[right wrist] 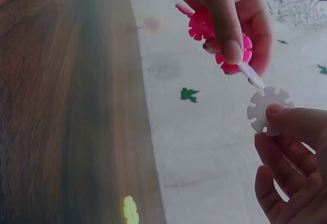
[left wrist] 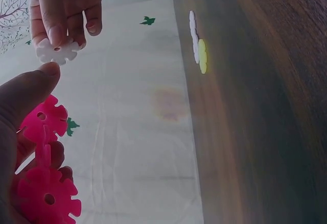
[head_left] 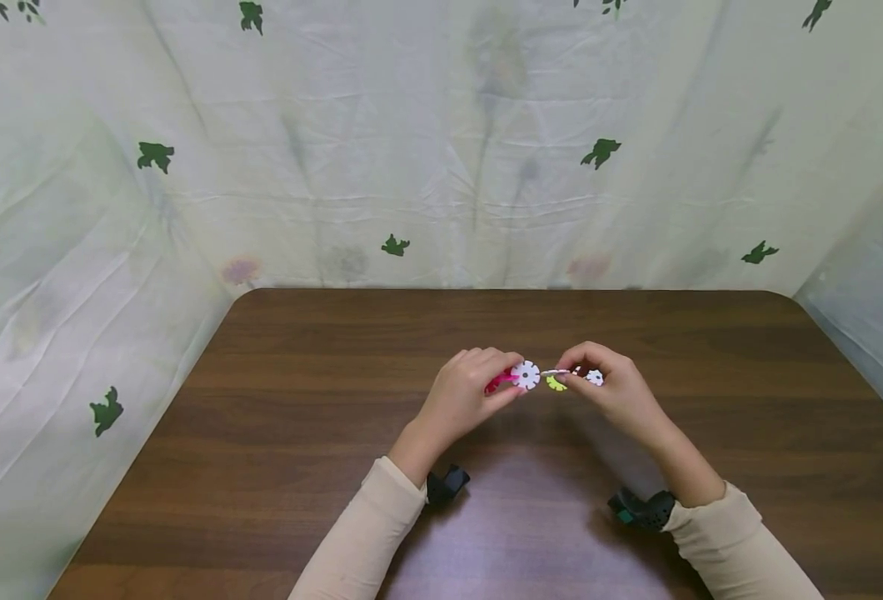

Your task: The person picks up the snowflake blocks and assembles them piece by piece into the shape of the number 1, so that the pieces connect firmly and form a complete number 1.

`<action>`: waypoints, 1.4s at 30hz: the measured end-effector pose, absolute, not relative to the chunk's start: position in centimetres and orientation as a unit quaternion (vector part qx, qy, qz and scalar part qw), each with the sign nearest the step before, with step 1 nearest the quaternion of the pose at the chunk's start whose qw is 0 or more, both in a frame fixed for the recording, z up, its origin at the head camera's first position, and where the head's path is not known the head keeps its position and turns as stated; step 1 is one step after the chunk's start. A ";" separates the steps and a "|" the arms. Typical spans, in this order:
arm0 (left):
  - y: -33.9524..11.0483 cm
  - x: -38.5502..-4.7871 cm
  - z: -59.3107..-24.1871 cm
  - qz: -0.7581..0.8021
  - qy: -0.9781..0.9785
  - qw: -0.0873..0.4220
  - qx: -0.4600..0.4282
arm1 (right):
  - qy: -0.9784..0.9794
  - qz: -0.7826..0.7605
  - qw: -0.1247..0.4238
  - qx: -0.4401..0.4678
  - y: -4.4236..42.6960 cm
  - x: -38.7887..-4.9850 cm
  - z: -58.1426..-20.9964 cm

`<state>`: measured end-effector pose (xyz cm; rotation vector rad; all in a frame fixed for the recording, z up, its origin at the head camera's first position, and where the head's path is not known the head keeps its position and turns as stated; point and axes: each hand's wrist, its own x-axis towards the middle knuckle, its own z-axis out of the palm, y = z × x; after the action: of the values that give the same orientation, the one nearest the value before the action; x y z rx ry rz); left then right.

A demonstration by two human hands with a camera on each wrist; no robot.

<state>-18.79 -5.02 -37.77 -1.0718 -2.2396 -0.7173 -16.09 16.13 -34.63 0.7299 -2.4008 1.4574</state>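
My left hand (head_left: 471,383) grips a chain of pink notched discs (left wrist: 61,209), with a white notched disc (head_left: 520,367) fixed at its right end. Between thumb and fingers, my right hand (head_left: 616,390) pinches a second white notched disc (right wrist: 259,106). In the right wrist view the chain's white disc appears edge-on, its tip at the rim of the pinched one; whether they interlock I cannot tell. Both hands are above the table. Fingers partly hide the pink discs.
On the brown wooden table (head_left: 276,433), beyond my hands, lie a yellow notched disc (left wrist: 203,55) and a white notched disc (left wrist: 193,35). A pale curtain (head_left: 411,167) with green bird-like shapes stands behind the far table edge. Each wrist wears a black device (head_left: 447,483).
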 end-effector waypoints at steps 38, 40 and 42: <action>-4.9 -18.7 -37.7 -0.260 -0.827 0.285 -0.410 | -0.787 0.536 0.133 0.275 15.4 -16.2 -34.9; -4.8 -18.8 -37.7 -0.265 -0.824 0.284 -0.413 | -0.786 0.547 0.120 0.262 15.3 -16.2 -35.0; -4.8 -18.7 -37.7 -0.272 -0.819 0.280 -0.419 | -0.785 0.555 0.108 0.252 15.3 -16.2 -35.0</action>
<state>-18.74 -4.76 -37.70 -1.1244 -2.1965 -0.7293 -16.16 15.32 -35.02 0.7403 -2.3113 1.6334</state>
